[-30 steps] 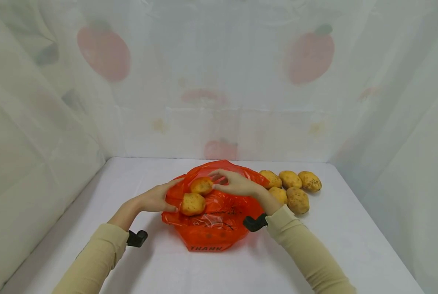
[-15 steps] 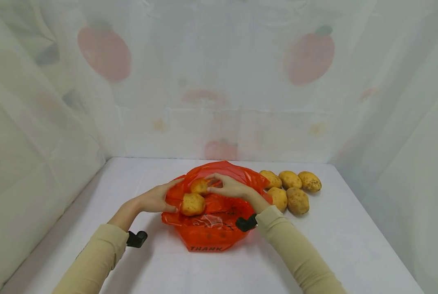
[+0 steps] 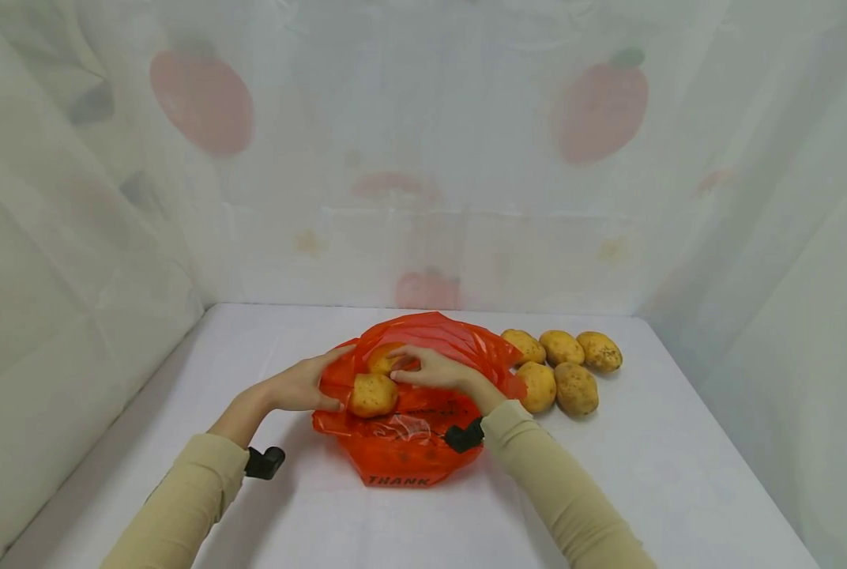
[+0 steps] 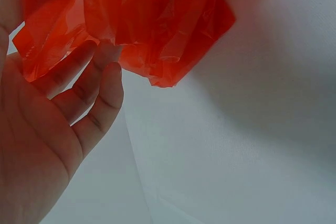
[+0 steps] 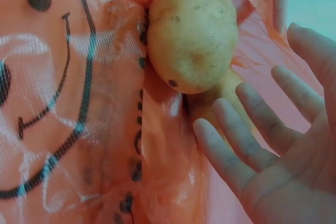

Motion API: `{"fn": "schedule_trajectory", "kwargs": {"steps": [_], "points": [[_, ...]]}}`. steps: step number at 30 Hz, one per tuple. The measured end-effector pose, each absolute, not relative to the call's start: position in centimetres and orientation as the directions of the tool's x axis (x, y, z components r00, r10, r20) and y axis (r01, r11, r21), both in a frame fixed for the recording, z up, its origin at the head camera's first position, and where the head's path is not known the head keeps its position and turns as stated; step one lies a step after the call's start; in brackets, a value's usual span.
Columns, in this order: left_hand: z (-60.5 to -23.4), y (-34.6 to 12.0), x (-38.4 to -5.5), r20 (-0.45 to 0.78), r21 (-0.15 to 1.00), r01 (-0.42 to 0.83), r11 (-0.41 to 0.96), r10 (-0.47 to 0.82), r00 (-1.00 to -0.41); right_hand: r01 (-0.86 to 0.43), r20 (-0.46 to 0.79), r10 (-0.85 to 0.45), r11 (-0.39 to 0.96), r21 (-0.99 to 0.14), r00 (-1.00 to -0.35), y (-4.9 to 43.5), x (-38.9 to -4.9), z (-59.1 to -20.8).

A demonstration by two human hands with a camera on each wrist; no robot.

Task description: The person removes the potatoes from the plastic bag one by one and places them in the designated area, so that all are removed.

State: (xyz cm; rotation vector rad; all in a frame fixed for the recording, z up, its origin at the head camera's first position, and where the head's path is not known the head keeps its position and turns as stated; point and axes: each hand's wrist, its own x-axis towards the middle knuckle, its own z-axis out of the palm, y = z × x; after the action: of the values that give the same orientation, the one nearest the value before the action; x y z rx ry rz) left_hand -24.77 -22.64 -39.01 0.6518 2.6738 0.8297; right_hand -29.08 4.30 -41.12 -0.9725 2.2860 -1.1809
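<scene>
A red plastic bag (image 3: 409, 454) with black printing lies spread at the table's middle, its mouth gaping. Two potatoes are in the mouth: a front potato (image 3: 374, 395), and a rear potato (image 3: 383, 360) partly covered by fingers. My left hand (image 3: 301, 386) grips the bag's left rim, thumb in front and fingers farther back; in the left wrist view, red film (image 4: 152, 19) drapes over the fingertips. My right hand (image 3: 431, 370) reaches over the mouth from the right. In the right wrist view its spread, nearly straight fingers (image 5: 247, 145) lie beside the potatoes and hold nothing.
Several loose potatoes (image 3: 576, 387) lie in two rows right of the bag, the nearest against its right edge. The white table (image 3: 679, 474) meets printed curtains (image 3: 423, 142) at the back and sides.
My right hand has drifted left and toward me, off the rear potato's right side, now overlapping it and nearing the front potato. My left hand and the potatoes stay where they were.
</scene>
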Motion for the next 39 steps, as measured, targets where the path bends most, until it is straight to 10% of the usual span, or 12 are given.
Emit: {"fn": "schedule_trajectory", "kwargs": {"steps": [39], "points": [[-39.1,-22.5,-24.7,-0.125,0.592,0.331,0.735,0.489,-0.863,-0.370,-0.140,-0.713,0.510,-0.777,-0.687,2.4,-28.8,-43.1]]}}
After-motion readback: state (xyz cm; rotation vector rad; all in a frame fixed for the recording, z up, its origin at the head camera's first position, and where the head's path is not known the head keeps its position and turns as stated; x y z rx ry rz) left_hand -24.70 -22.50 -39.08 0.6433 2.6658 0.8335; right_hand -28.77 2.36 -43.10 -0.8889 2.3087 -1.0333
